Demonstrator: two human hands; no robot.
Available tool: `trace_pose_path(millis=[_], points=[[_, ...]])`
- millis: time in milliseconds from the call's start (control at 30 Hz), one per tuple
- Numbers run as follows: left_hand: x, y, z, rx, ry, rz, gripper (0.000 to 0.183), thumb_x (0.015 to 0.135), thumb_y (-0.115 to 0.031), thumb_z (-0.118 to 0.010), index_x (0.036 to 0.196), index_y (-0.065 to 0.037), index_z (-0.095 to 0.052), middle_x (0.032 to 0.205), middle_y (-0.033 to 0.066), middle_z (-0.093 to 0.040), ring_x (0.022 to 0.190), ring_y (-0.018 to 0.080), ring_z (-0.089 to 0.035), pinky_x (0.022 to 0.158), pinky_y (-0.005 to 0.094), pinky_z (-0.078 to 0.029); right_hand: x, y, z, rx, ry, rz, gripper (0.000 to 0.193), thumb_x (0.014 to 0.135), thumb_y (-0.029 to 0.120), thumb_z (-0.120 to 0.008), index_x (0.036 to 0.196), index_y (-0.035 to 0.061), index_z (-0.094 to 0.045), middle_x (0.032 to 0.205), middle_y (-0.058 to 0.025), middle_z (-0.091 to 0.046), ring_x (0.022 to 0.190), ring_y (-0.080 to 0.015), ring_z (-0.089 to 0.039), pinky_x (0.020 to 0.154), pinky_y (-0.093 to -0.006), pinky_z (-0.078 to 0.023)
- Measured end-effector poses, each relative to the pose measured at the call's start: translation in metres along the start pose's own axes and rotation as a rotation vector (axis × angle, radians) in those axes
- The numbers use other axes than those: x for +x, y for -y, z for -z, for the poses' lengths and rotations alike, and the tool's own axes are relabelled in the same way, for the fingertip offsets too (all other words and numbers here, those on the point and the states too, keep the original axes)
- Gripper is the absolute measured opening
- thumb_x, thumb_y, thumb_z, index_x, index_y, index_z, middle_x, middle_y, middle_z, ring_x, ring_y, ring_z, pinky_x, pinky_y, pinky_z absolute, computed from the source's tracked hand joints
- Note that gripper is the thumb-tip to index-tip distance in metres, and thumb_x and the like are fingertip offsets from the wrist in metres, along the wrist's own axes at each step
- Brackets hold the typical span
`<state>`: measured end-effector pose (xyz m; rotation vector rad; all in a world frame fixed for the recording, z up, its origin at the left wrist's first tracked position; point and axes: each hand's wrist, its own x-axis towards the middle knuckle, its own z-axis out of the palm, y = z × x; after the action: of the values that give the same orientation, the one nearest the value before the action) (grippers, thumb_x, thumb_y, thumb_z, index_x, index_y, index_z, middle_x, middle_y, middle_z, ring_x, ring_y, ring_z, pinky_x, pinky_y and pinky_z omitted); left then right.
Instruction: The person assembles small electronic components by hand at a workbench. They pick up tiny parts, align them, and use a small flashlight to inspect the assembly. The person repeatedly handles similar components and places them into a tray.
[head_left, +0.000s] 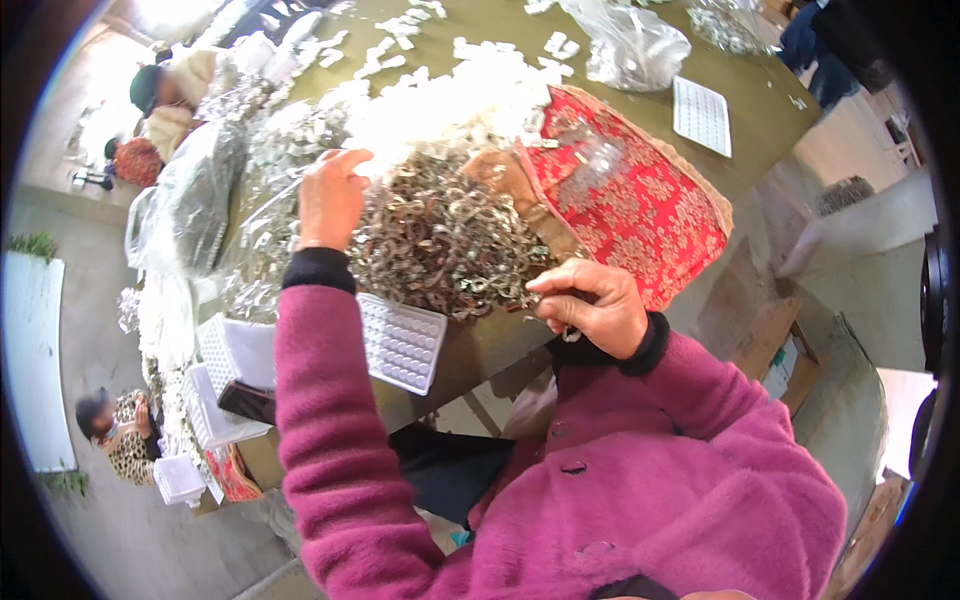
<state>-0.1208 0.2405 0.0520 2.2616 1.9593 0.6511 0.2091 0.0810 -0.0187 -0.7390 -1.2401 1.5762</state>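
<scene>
My left hand (333, 197) is over the left side of a heap of small curled metal-looking pieces (450, 240), beside the bright white pile. Its fingers point right, slightly bent and apart, with nothing visible between them. At the heap's near right edge, my right hand (597, 308) has thumb and forefinger pinched together on a small silvery piece (532, 294). A small pale loop (571, 334) shows below its curled fingers. The pieces are too small to name exactly. Below my left wrist lies a white tray with rows of round cups (402, 343).
A red floral cloth (635, 205) lies right of the heap. Small white pieces (470, 90) glare behind it. Clear plastic bags (635, 45) stand at the back and left. Another white tray (702, 116) lies far right; stacked trays (235, 350) are at left. Other people sit along the left side.
</scene>
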Motion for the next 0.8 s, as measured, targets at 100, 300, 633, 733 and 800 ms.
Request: trace_pose_path(millis=[100, 300, 633, 733, 800], points=[[0.004, 0.008, -0.006, -0.077, -0.036, -0.054, 0.029, 0.078, -0.003, -0.077, 0.106, -0.008, -0.078, 0.100, 0.0097, -0.074, 0.085, 0.0264, -0.071, 0.081, 0.0374, -0.055, 0.001, -0.005, 0.003, -0.036, -0.056, 0.065, 0.019, 0.094, -0.006, -0.070, 0.113, -0.0019, -0.073, 0.093, -0.0055, -0.065, 0.073, -0.0098, -0.066, 0.064, -0.0241, -0.051], [-0.010, -0.025, 0.014, -0.111, -0.422, -0.053, 0.022, 0.088, -0.012, -0.077, 0.109, -0.006, -0.075, 0.105, 0.0118, -0.074, 0.092, 0.0256, -0.071, 0.085, 0.0364, -0.055, -0.001, -0.004, 0.001, -0.005, -0.126, 0.015, 0.024, 0.093, -0.006, -0.072, 0.116, -0.0016, -0.072, 0.095, -0.0047, -0.065, 0.071, -0.0092, -0.065, 0.063, -0.0237, -0.053], [-0.200, -0.152, -0.011, -0.762, -0.072, 0.037, 0.035, 0.080, 0.003, -0.080, 0.113, -0.003, -0.074, 0.106, 0.0097, -0.066, 0.098, 0.0199, -0.065, 0.084, 0.0309, -0.052, -0.009, 0.010, -0.005, -0.221, -0.089, 0.178, 0.021, 0.092, -0.003, -0.074, 0.112, 0.0021, -0.077, 0.097, -0.0045, -0.068, 0.074, -0.0096, -0.066, 0.064, -0.0234, -0.053], [-0.220, -0.160, -0.043, -1.000, -0.227, 0.198, 0.043, 0.082, 0.009, -0.078, 0.123, 0.000, -0.068, 0.114, 0.0088, -0.064, 0.102, 0.0169, -0.064, 0.087, 0.0282, -0.054, -0.013, 0.009, -0.009, -0.213, -0.077, 0.142, 0.018, 0.092, 0.000, -0.076, 0.109, 0.0030, -0.078, 0.096, -0.0042, -0.067, 0.073, -0.0100, -0.066, 0.065, -0.0236, -0.054], [-0.227, -0.162, -0.055, -1.181, -0.271, 0.308, 0.047, 0.083, 0.010, -0.078, 0.127, 0.001, -0.063, 0.114, 0.0087, -0.065, 0.101, 0.0154, -0.065, 0.086, 0.0273, -0.055, -0.016, 0.008, -0.014, -0.274, -0.082, 0.229, 0.015, 0.091, 0.001, -0.077, 0.106, 0.0040, -0.078, 0.099, -0.0041, -0.066, 0.073, -0.0107, -0.065, 0.064, -0.0228, -0.053]])
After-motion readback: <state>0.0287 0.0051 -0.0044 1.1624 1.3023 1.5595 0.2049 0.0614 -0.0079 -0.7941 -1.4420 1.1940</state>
